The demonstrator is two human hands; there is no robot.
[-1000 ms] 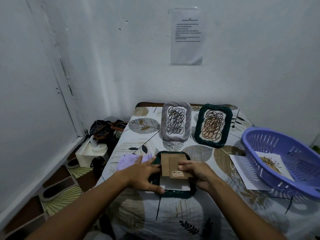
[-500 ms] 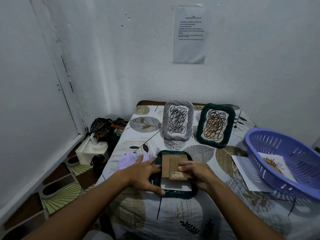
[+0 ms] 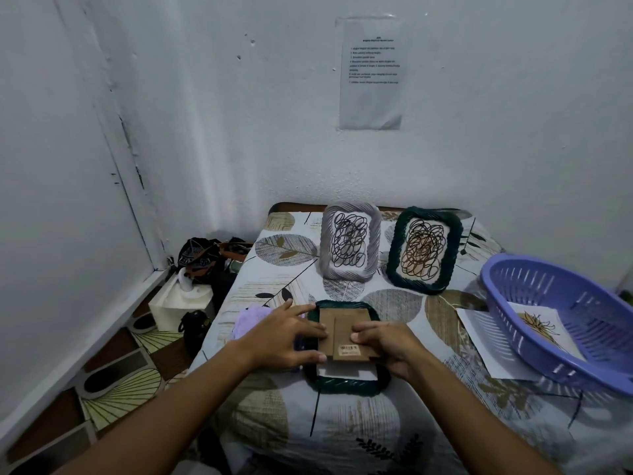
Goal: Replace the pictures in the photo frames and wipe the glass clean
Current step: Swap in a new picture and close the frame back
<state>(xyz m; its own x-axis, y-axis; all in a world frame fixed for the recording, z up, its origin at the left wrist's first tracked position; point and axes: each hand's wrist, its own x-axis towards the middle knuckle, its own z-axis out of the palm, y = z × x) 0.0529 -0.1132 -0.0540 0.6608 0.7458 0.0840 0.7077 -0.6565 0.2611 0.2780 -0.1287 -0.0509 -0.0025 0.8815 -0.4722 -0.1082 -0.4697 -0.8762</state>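
Observation:
A dark green frame (image 3: pixel 346 385) lies face down on the patterned table near me. Its brown cardboard backing (image 3: pixel 344 329) sits partly out of the frame, and a strip of white paper (image 3: pixel 339 370) shows below it. My left hand (image 3: pixel 286 337) holds the frame's left edge, thumb at the lower left, fingers on the backing. My right hand (image 3: pixel 388 344) presses on the backing's right side. A grey frame (image 3: pixel 350 242) and a second green frame (image 3: pixel 424 250) stand upright at the back, each holding a scribble picture. A purple cloth (image 3: pixel 248 318) lies left of my left hand.
A purple basket (image 3: pixel 561 320) sits at the right with a drawing (image 3: pixel 541 329) inside, resting over a white sheet (image 3: pixel 479 332). A tissue box (image 3: pixel 181 299) and dark bags (image 3: pixel 202 258) lie on the floor at the left. A printed paper (image 3: pixel 371 73) hangs on the wall.
The hands stay on the face-down frame; the left fingers have slid a little further onto the backing. The head camera has tilted up slightly.

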